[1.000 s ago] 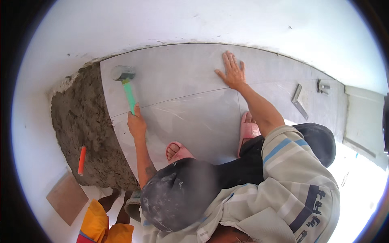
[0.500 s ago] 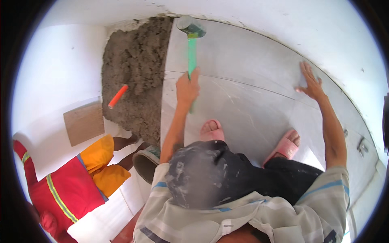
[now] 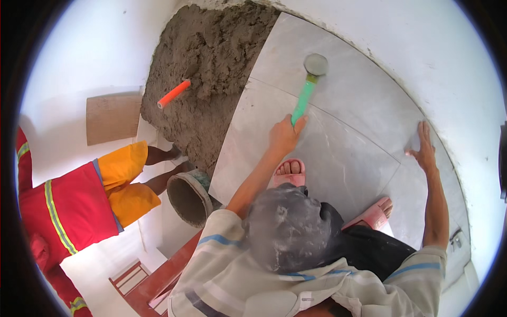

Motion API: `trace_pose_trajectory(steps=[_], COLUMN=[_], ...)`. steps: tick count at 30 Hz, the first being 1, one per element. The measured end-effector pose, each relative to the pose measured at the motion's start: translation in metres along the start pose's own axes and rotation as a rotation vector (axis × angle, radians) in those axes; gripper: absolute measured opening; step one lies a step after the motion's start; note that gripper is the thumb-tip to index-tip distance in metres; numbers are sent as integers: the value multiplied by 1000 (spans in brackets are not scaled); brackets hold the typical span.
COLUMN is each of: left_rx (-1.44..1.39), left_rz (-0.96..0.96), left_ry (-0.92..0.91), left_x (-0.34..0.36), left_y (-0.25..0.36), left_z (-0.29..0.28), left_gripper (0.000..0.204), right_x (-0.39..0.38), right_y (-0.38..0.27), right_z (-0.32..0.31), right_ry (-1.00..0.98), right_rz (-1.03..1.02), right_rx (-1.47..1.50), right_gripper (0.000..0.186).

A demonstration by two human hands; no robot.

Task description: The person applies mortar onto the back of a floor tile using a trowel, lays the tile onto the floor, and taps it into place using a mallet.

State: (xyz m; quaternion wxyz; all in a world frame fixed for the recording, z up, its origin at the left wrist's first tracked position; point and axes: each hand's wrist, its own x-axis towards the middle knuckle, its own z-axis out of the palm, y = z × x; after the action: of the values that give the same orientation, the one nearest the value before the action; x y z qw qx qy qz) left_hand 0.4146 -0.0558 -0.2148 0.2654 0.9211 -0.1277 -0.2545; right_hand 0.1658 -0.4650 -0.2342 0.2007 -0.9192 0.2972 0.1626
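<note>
My left hand [image 3: 285, 135] is closed round the green handle of a mallet [image 3: 303, 99]. Its round grey head is over the far row of large grey floor tiles [image 3: 338, 132], near the tile joint; contact with the surface is unclear. At the right, my right hand [image 3: 424, 149] has its fingers spread and rests on the tiling close to the white wall, holding nothing. Left of the tiles lies a bed of rough wet mortar [image 3: 211, 58]. On it rests a tool with an orange handle [image 3: 174, 94]; its other end is hard to make out against the mortar.
A bucket [image 3: 189, 198] stands beside the near end of the mortar. At the left is another person in a red top and orange shorts [image 3: 127, 174]. A brown board [image 3: 112, 119] is by the left wall. My pink sandals [image 3: 289, 173] are on the tiles.
The view has turned, shifting the tiles and mortar. The mallet's head now shows its round face, with my left hand still round the handle. My right hand stays by the wall.
</note>
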Motion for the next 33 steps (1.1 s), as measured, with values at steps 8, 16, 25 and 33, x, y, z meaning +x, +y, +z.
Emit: trace_pose_trajectory(steps=[8,16,25,33], left_rx=[-95,-127,-246,-555], left_rz=[-223,-585,-588,-236], left_ry=[278,373,327,238], left_x=[32,136,151,101], left_y=[-33,-63,-65,-80], left_z=[-15,-76,-72,-9], left_gripper=[60,66,55,47], right_x=[0,2,-6,7], right_y=[-6,-24,-5,17], right_z=[-2,-5,-6,-8], right_ry=[25,-5,-1,-101], right_rz=[-42,3,23,-39], right_rx=[-2,-15,7,-39], right_gripper=[118,118,118,123])
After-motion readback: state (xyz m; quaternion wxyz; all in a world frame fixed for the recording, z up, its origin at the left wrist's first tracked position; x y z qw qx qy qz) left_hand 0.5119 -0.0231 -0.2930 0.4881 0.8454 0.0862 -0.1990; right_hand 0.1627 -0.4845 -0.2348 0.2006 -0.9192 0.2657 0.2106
